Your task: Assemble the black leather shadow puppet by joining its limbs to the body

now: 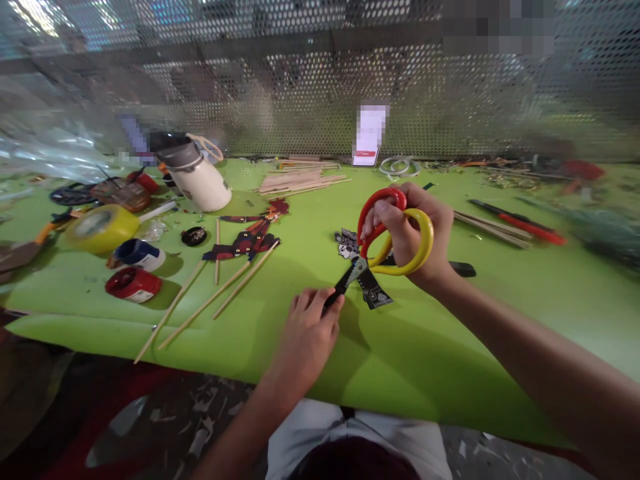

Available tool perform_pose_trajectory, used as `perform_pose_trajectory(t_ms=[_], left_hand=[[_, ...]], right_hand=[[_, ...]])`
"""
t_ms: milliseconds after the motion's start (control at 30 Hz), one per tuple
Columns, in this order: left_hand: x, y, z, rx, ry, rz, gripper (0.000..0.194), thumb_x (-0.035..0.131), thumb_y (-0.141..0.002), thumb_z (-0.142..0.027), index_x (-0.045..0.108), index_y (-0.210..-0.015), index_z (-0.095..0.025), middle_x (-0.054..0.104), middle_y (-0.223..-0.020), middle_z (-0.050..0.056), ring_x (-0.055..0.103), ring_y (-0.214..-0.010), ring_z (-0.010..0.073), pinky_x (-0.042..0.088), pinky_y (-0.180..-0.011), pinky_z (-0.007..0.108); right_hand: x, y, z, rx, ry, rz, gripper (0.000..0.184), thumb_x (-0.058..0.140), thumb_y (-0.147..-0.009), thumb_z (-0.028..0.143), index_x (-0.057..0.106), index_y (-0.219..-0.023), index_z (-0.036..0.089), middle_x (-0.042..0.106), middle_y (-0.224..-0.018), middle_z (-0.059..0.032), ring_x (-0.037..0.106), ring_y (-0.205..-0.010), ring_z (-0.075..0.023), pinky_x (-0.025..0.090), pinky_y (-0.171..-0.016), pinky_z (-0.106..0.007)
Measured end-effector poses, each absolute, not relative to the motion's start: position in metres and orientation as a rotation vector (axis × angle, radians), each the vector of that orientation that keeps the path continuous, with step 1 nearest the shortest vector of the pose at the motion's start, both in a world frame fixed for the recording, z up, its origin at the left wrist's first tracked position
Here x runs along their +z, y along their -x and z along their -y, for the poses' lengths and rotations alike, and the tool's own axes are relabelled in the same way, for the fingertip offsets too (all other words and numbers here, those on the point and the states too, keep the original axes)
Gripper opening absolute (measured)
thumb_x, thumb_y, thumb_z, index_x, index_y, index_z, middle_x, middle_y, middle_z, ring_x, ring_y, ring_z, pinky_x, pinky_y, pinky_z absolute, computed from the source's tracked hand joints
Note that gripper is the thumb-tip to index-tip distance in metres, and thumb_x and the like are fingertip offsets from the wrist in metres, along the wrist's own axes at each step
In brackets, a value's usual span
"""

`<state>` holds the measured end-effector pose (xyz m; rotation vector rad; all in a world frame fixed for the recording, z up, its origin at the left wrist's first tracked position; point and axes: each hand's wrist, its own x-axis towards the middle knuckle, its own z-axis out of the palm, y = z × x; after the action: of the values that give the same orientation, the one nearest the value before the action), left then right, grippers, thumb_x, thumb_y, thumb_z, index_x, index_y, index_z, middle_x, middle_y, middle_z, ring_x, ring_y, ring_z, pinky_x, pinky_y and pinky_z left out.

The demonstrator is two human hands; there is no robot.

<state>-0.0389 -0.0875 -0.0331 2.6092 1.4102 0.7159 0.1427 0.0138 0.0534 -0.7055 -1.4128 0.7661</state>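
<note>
My right hand (pixel 405 227) is closed around the scissors (pixel 424 241), which have one red and one yellow handle loop. Their metal blades point down and left, over a black-and-white cut-out figure (pixel 376 293) with a patterned head. My left hand (pixel 313 327) pinches a narrow black piece (pixel 343 283) of the figure by the blade tips. Whether the blades bite into that piece cannot be made out. To the left lies a red-and-black jointed puppet (pixel 245 241) with thin wooden sticks (pixel 205 307) under and beside it.
Paint jars, one red (pixel 134 285) and one blue (pixel 139 255), stand left near yellow tape (pixel 103 229) and a white jug (pixel 203 183). Wooden sticks (pixel 297 180) lie at the back, before a lit phone (pixel 370 137). At right are more sticks (pixel 495 230) and a red-and-black tool (pixel 533 228).
</note>
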Motion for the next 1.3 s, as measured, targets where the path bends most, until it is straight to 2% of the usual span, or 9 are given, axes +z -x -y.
perform_pose_trajectory(t_ms=[133,300,467,700,933,1100,1300], left_hand=[[-0.033,0.039,0.087,0.723,-2.600,-1.410,0.031,0.056,-0.093,-0.008,0.065,-0.122,-0.011,0.062,-0.127,0.011,0.051,-0.106,0.0275,0.053,-0.091,0.047],[-0.032,0.038,0.086,0.699,-2.611,-1.411,0.029,0.055,-0.095,-0.010,0.065,-0.122,-0.013,0.063,-0.128,0.010,0.052,-0.106,0.0274,0.052,-0.093,0.048],[-0.031,0.037,0.086,0.680,-2.612,-1.439,0.030,0.056,-0.094,-0.010,0.065,-0.123,-0.014,0.064,-0.126,0.010,0.052,-0.104,0.0269,0.052,-0.091,0.048],[-0.031,0.037,0.086,0.672,-2.589,-1.445,0.031,0.056,-0.094,-0.010,0.064,-0.124,-0.016,0.064,-0.127,0.009,0.052,-0.106,0.0258,0.051,-0.093,0.046],[-0.033,0.036,0.086,0.703,-2.589,-1.447,0.030,0.057,-0.094,-0.011,0.065,-0.123,-0.016,0.064,-0.126,0.009,0.052,-0.105,0.0257,0.051,-0.093,0.046],[-0.034,0.036,0.085,0.726,-2.600,-1.456,0.028,0.056,-0.095,-0.012,0.066,-0.121,-0.016,0.065,-0.124,0.009,0.053,-0.104,0.0260,0.051,-0.092,0.046],[-0.034,0.036,0.086,0.712,-2.587,-1.445,0.031,0.056,-0.095,-0.011,0.065,-0.124,-0.016,0.064,-0.127,0.009,0.052,-0.107,0.0259,0.051,-0.094,0.046]], right_hand=[[0.052,-0.140,-0.013,0.739,0.704,1.405,0.024,0.071,-0.089,0.038,0.059,-0.073,0.024,0.056,-0.058,0.0034,0.061,-0.051,-0.0135,0.048,-0.041,-0.026],[0.055,-0.134,-0.006,0.758,0.613,1.391,0.022,0.069,-0.091,0.037,0.061,-0.074,0.026,0.055,-0.057,0.0029,0.066,-0.059,-0.0166,0.048,-0.042,-0.027],[0.055,-0.128,-0.003,0.764,0.595,1.409,0.021,0.064,-0.094,0.036,0.060,-0.075,0.026,0.056,-0.058,0.0035,0.063,-0.052,-0.0150,0.048,-0.041,-0.027],[0.050,-0.127,-0.006,0.775,0.556,1.409,0.017,0.066,-0.091,0.024,0.062,-0.075,0.023,0.058,-0.057,0.0043,0.058,-0.046,-0.0121,0.047,-0.040,-0.026],[0.052,-0.127,-0.004,0.770,0.559,1.398,0.016,0.067,-0.090,0.023,0.063,-0.074,0.024,0.060,-0.059,0.0046,0.057,-0.045,-0.0108,0.045,-0.040,-0.024],[0.055,-0.127,-0.002,0.792,0.573,1.389,0.017,0.065,-0.090,0.020,0.062,-0.073,0.021,0.062,-0.061,0.0010,0.056,-0.046,-0.0114,0.046,-0.040,-0.026],[0.050,-0.130,-0.005,0.811,0.588,1.378,0.016,0.062,-0.092,0.023,0.061,-0.076,0.021,0.062,-0.062,0.0013,0.056,-0.047,-0.0110,0.047,-0.043,-0.027]])
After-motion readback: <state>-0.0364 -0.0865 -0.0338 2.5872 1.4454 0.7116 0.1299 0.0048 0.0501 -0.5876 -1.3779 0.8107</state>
